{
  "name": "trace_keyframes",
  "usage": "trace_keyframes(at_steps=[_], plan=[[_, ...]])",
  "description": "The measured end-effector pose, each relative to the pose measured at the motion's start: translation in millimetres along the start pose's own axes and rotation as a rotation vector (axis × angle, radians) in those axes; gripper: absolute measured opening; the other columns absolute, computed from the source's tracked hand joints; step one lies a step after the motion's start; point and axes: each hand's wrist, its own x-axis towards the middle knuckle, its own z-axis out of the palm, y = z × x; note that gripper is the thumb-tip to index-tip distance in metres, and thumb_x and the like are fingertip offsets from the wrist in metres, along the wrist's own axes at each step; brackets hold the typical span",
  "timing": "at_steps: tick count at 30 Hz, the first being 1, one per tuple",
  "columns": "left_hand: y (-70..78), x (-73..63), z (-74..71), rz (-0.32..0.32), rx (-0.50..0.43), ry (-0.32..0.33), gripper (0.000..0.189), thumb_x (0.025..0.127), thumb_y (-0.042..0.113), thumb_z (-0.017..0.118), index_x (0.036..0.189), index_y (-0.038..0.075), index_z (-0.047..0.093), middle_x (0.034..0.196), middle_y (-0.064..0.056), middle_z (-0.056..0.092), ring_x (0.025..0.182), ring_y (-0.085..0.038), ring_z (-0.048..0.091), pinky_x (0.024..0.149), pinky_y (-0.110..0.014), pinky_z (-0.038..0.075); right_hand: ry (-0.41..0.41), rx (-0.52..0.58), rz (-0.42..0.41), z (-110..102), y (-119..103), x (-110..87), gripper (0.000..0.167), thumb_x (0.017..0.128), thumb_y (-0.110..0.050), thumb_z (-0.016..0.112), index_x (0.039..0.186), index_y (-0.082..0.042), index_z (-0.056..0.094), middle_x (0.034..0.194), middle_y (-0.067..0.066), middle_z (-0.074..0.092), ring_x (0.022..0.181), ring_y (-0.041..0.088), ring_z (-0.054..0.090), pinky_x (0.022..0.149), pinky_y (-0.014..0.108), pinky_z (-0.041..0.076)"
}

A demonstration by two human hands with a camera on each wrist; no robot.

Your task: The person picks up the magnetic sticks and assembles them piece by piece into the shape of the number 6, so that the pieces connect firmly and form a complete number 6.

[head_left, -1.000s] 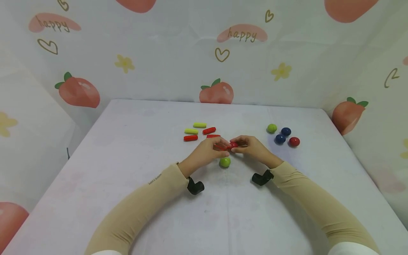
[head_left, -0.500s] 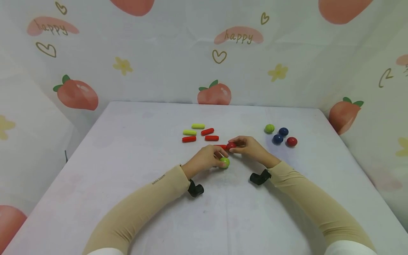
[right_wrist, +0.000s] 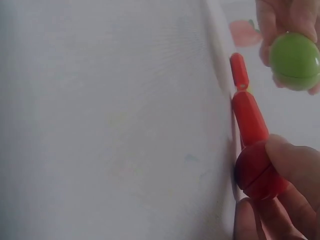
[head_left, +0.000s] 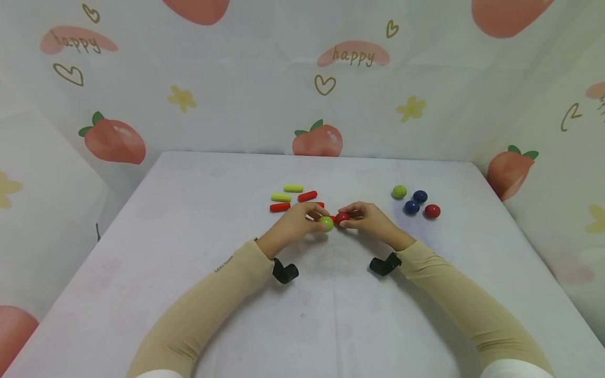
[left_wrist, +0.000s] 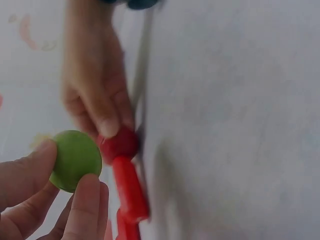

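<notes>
Between the thumb and fingers of my left hand [head_left: 299, 220] is a green ball [left_wrist: 76, 160], held up off the table. Just to its right, my right hand [head_left: 373, 221] pinches a dark red ball [right_wrist: 260, 170] with a seam around it. A red stick [left_wrist: 131, 192] meets the red ball's left side end-on; whether the two are joined I cannot tell. In the right wrist view another red stick [right_wrist: 239, 69] lies beyond it. The green and red balls are close but apart in both wrist views.
Behind my left hand lie two yellow sticks [head_left: 293, 188] and several red sticks [head_left: 280, 208], partly hidden by the hand. At the right sit a second green ball [head_left: 399, 191], two dark blue balls [head_left: 411, 207] and another red ball [head_left: 432, 211]. A printed cloth hangs behind the table.
My left hand has let go of the red stick, come down to the green ball, gripped it and lifted it up and leftward. My right hand stays on the red ball.
</notes>
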Motion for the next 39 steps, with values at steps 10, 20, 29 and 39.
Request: trace_keyframes(at_steps=[10, 20, 29, 39], plan=[[-9.7, -5.9, -29.6, -0.029, -0.035, 0.105, 0.029, 0.09, 0.02, 0.069, 0.119, 0.016, 0.064, 0.12, -0.007, 0.063, 0.113, -0.023, 0.059, 0.093, -0.038, 0.048, -0.002, -0.029, 0.039, 0.0, 0.0, -0.8, 0.045, 0.085, -0.021, 0.075, 0.125, -0.004, 0.063, 0.124, 0.017, 0.064, 0.114, 0.032, 0.061, 0.098, 0.044, 0.048], [-20.2, 2.2, -29.1, -0.103, 0.039, 0.106, 0.026, 0.091, 0.016, 0.068, 0.116, 0.013, 0.064, 0.116, -0.006, 0.065, 0.108, -0.024, 0.058, 0.091, -0.036, 0.047, 0.005, -0.045, 0.034, -1.1, 2.0, -2.1, 0.045, 0.085, -0.023, 0.075, 0.124, -0.005, 0.063, 0.122, 0.016, 0.065, 0.113, 0.031, 0.061, 0.097, 0.043, 0.048], [-23.3, 9.7, -25.7, -0.155, 0.071, 0.097, 0.025, 0.089, 0.019, 0.07, 0.114, 0.014, 0.065, 0.11, -0.003, 0.066, 0.097, -0.02, 0.058, 0.083, -0.031, 0.046, 0.005, -0.035, 0.044, -2.5, 3.6, -0.4, 0.045, 0.086, -0.024, 0.075, 0.125, -0.005, 0.063, 0.122, 0.016, 0.065, 0.115, 0.031, 0.06, 0.096, 0.042, 0.048], [-23.1, 14.6, -25.7, -0.179, 0.063, 0.083, 0.024, 0.088, 0.02, 0.072, 0.111, 0.016, 0.067, 0.108, -0.002, 0.066, 0.093, -0.019, 0.057, 0.076, -0.026, 0.046, -0.008, -0.012, 0.077, -3.0, 1.2, 0.6, 0.045, 0.085, -0.024, 0.075, 0.125, -0.007, 0.063, 0.122, 0.013, 0.065, 0.114, 0.029, 0.06, 0.093, 0.037, 0.048]])
